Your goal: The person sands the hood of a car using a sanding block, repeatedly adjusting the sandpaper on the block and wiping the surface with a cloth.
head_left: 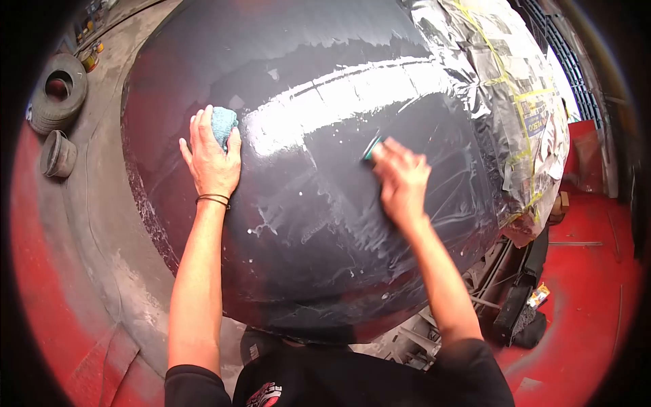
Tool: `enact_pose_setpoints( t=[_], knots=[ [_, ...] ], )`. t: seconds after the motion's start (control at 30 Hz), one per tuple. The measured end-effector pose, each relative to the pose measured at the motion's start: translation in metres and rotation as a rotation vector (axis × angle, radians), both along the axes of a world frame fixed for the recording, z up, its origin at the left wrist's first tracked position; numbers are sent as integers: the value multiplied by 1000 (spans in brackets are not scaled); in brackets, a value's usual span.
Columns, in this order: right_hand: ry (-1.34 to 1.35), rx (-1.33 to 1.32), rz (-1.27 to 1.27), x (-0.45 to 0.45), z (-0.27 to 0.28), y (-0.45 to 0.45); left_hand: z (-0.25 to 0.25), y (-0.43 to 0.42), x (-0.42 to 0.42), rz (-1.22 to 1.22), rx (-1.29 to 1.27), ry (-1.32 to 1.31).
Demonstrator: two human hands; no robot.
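A wet, dark grey car hood (285, 203) curves across the middle of the view, with milky streaks and a bright reflection on it. On its left part, my left hand (213, 159) is closed around a light blue, rough-textured sponge or cloth (224, 125), pressed to the surface. Right of centre, my right hand (401, 178) grips a thin green-edged pad (372, 147) that looks like a sanding pad, its edge against the hood. My fingers partly cover the pad, so its full shape is hidden.
Crumpled plastic and newspaper masking (522, 115) with yellow tape covers the hood's right side. Tyres (61, 91) and a bucket (59, 154) stand on the floor at left. Red floor (576, 271) and a dark car part (519, 305) lie at lower right.
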State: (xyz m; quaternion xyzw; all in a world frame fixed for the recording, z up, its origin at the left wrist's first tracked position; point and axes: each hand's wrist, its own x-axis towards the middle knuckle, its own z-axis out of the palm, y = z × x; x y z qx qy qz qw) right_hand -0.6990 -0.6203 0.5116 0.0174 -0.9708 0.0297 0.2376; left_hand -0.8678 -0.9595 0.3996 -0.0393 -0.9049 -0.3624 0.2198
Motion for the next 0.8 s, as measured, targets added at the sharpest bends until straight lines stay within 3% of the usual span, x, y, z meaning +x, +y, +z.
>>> enact_pose_setpoints(
  t=[0.1, 0.17, 0.27, 0.3, 0.33, 0.4, 0.47, 0.5, 0.53, 0.6, 0.7, 0.77, 0.8],
  knots=[
    [-58, 54, 28, -21, 12, -3, -1, 0, 1, -8, 8, 2],
    [-61, 150, -157, -98, 7, 49, -1, 0, 0, -6, 13, 6],
    [-31, -164, -274, -216, 14, 106, 2, 1, 0, -6, 23, 6],
    [13, -93, -347, -233, 12, 107, 1, 1, 0, -3, 24, 12],
    [99, 14, -356, -233, 3, 106, 2, 0, 2, -10, 24, 14],
    [13, -208, -148, -194, 0, 92, 4, 1, 2, -6, 19, 21],
    [-91, 79, -48, -108, 6, 24, 2, 1, 3, -4, 19, 28],
    [2, 110, 134, -71, 2, -4, 2, 0, 3, -7, 22, 19],
    [-52, -30, 255, -36, -6, -23, 3, 0, 3, -6, 25, 16],
    [-136, 11, 194, -5, -1, -60, 4, 0, 4, -7, 26, 8],
    [-79, 114, 141, -100, -2, -36, 6, 0, 3, -6, 29, -5],
    [-62, -139, 69, -208, -15, -7, 7, 0, 4, -3, 13, -5],
    [51, -43, 59, -257, -22, 3, 7, 0, 5, -2, 10, -12]
  ],
)
